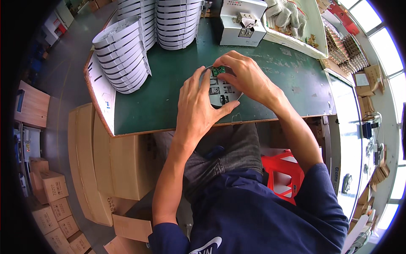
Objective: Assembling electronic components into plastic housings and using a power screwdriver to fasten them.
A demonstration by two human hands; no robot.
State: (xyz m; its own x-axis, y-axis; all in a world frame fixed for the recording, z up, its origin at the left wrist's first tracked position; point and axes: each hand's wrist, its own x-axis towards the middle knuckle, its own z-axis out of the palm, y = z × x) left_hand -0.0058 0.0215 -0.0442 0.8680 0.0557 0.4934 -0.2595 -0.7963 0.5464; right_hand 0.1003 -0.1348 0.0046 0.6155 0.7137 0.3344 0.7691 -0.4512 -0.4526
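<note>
A round grey plastic housing (216, 94) with moulded compartments and small dark parts inside sits at the front of the green workbench. My left hand (195, 103) is closed around its left side, with the thumb along the near rim and the fingertips at the far rim. A small green circuit board (218, 71) lies at the housing's far edge. My right hand (249, 78) pinches this board between thumb and fingers. Whether the board is seated in the housing or just above it, I cannot tell.
Tall stacks of white curved housings (122, 57) stand at the left and back. A light-grey box-shaped machine (243, 29) is at the back, beside a white tray (315, 51) holding work gloves (285, 17). Cardboard boxes (122, 165) stand below left; a red stool (284, 173) is below right.
</note>
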